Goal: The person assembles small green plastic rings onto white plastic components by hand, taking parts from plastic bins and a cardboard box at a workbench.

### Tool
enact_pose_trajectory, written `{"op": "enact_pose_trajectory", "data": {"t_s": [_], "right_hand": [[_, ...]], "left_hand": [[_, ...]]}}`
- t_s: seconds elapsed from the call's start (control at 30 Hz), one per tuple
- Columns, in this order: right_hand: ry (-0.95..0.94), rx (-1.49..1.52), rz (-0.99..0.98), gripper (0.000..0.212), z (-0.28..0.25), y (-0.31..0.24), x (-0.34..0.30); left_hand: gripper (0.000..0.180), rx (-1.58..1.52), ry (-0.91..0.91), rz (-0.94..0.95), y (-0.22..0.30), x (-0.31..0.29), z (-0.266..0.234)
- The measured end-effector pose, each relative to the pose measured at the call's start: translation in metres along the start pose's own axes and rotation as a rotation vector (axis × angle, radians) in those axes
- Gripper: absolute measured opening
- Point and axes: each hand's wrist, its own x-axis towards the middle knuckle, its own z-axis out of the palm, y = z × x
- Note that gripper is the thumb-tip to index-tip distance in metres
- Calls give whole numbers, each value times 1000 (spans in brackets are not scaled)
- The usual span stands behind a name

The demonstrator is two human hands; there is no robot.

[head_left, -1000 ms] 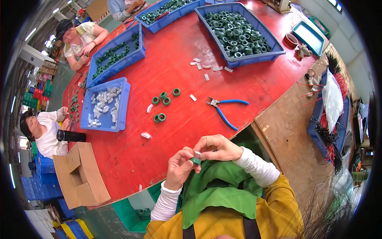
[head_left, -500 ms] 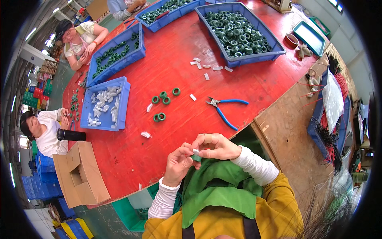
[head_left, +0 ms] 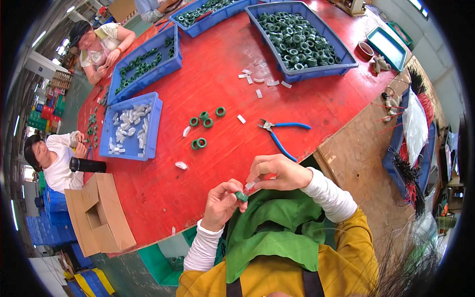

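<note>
Between the thumb and fingers of my left hand [head_left: 220,205] is a dark green ring [head_left: 241,196]. My right hand [head_left: 280,173] pinches a small white strip [head_left: 250,185] just above and to the right of that ring, with a slight gap between the two. Both hands are over the table's near edge, in front of my green apron. Farther out on the red tabletop [head_left: 173,198] lie several loose green rings [head_left: 220,112], with curved white pieces [head_left: 181,165] beside them. Blue-handled cutting pliers [head_left: 284,125] rest open, beyond my right hand.
Blue bins of green rings [head_left: 297,39] stand at the back, and a blue bin [head_left: 154,129] of white pieces at the left. A cardboard box [head_left: 118,218] and a black bottle [head_left: 88,165] sit at the left edge. Two people work there. Wire bundles [head_left: 411,148] lie at right.
My right hand has moved up and right, drawing the white strip away from the green ring. My left hand keeps the ring in nearly the same place.
</note>
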Motion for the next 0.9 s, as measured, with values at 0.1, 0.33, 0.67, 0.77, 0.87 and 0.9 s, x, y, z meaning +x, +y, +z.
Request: {"op": "enact_pose_trajectory", "data": {"t_s": [0.1,0.33,0.67,0.77,0.87,0.9], "right_hand": [[-35,-170,-33,14,5,3,1],[-43,-106,-28,14,2,-1,0],[-44,154,98,14,9,1,0],[23,186,8,15,21,12,1],[158,151,-21,16,34,13,-1],[242,102,28,15,38,12,-3]], "left_hand": [[17,-51,-41,3,-4,0,-1],[17,-40,-19,15,-2,-4,-1],[19,-87,-23,1,-8,-3,-8],[19,-92,-20,-10,-11,-1,-8],[19,-133,77,4,-16,-2,-13],[19,-132,77,7,-18,-2,-14]]}}
